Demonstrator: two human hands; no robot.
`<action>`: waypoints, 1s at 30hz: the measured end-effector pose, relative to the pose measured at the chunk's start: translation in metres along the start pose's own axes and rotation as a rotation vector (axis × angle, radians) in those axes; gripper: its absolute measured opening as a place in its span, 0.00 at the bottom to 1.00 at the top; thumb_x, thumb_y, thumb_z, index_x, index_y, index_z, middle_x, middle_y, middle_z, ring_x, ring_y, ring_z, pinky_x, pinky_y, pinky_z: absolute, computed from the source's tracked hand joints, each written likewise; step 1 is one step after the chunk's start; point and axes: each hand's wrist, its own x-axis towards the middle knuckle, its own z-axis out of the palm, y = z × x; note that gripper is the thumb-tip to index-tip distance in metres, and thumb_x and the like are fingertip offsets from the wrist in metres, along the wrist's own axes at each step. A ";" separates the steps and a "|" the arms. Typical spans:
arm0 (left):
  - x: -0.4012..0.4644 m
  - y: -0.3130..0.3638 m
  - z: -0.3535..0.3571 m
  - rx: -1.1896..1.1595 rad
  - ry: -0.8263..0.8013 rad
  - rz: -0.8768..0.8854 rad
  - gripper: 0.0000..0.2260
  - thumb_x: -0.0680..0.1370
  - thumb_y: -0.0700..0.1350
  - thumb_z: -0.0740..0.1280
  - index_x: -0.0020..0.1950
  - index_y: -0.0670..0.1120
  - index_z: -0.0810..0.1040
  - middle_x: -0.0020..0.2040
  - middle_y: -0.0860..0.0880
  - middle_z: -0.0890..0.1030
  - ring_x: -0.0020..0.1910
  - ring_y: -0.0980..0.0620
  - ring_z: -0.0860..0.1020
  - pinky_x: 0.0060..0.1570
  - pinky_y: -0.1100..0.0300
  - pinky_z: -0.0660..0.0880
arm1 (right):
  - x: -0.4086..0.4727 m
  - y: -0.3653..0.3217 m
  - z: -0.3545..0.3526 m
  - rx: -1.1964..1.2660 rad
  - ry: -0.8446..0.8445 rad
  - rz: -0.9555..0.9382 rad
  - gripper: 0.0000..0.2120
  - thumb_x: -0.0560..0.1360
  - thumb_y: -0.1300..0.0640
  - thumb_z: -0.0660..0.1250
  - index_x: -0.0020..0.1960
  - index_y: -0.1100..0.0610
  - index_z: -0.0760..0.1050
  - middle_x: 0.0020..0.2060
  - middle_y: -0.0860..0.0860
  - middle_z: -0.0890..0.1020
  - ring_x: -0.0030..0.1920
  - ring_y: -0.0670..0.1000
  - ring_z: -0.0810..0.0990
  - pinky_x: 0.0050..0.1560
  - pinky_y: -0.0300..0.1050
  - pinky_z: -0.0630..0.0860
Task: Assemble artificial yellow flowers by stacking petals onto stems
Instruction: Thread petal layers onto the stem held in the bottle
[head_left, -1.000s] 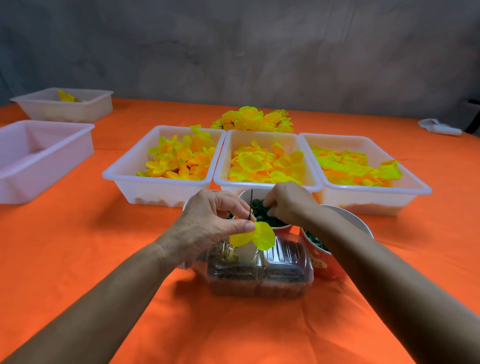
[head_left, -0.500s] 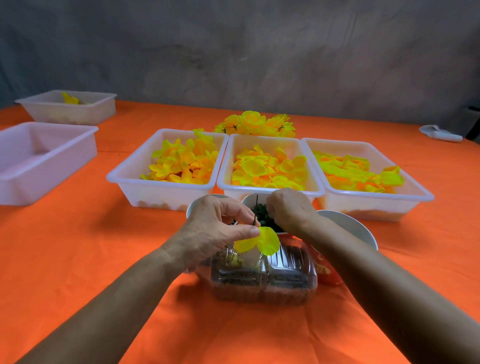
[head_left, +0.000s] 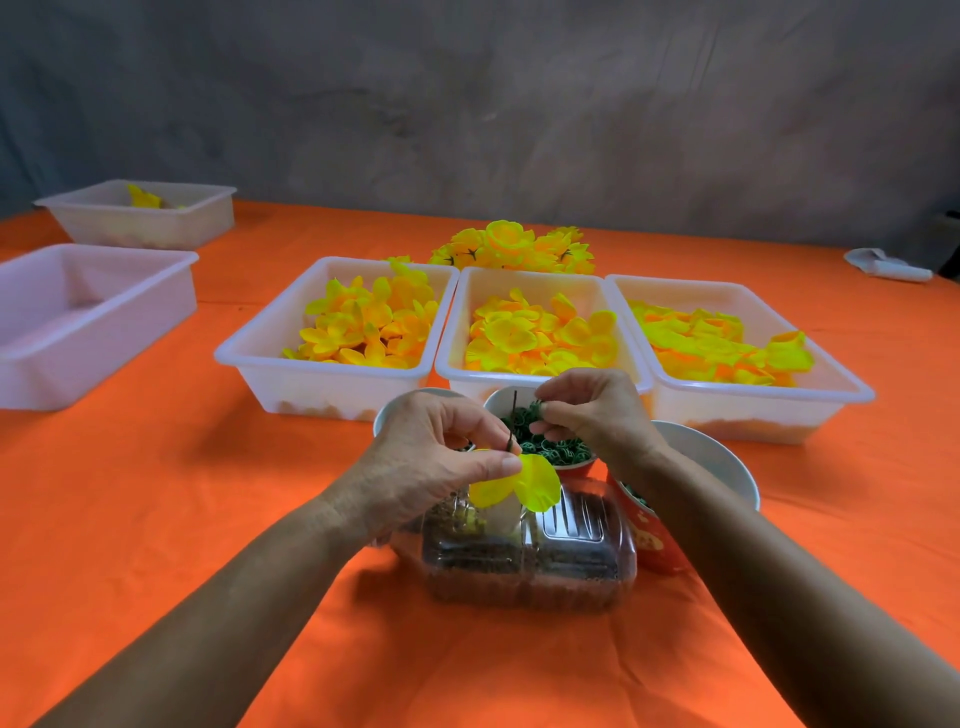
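The left hand (head_left: 436, 462) pinches a thin dark stem (head_left: 513, 422) between thumb and fingers, holding it upright over the clear plastic container (head_left: 530, 561), with a yellow petal layer (head_left: 524, 483) already hanging just below the fingertips. The right hand (head_left: 587, 410) is closed in a pinch on a small green ring (head_left: 540, 408), raised just above the cup of green rings (head_left: 545, 447) and near the stem's tip. The step in hand appears to be threading this ring onto the stem to seat against the petal. The next move calls for lining the ring's small hole up with the stem's point and sliding it down, while the left hand keeps the stem steady. The petal layer looks thin, glossy and translucent, bright yellow shading to green, with rounded lobes that droop. Beyond the hands, three white trays (head_left: 540, 291) on the orange worktop (head_left: 156, 493) hold loose yellow and orange petals, and a pile of finished yellow flowers (head_left: 514, 249) lies behind them.
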 end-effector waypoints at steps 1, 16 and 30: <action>0.000 0.000 0.000 -0.001 -0.001 0.002 0.04 0.66 0.38 0.78 0.38 0.42 0.85 0.43 0.44 0.84 0.48 0.38 0.80 0.52 0.38 0.75 | 0.000 0.001 0.000 -0.045 0.017 -0.005 0.05 0.72 0.74 0.66 0.45 0.67 0.77 0.34 0.61 0.81 0.28 0.46 0.82 0.30 0.36 0.78; 0.000 -0.001 0.000 -0.004 -0.008 0.015 0.05 0.65 0.41 0.78 0.38 0.44 0.85 0.42 0.41 0.84 0.47 0.34 0.79 0.51 0.37 0.75 | -0.008 -0.001 0.000 -0.018 0.056 0.010 0.08 0.72 0.74 0.63 0.46 0.67 0.80 0.30 0.55 0.81 0.29 0.45 0.81 0.32 0.34 0.76; -0.002 0.000 0.001 -0.001 -0.022 0.025 0.08 0.63 0.47 0.76 0.38 0.44 0.85 0.41 0.40 0.83 0.46 0.32 0.78 0.49 0.36 0.75 | -0.038 -0.030 -0.004 0.551 -0.100 0.056 0.08 0.68 0.64 0.69 0.46 0.64 0.80 0.39 0.61 0.84 0.41 0.54 0.85 0.39 0.38 0.80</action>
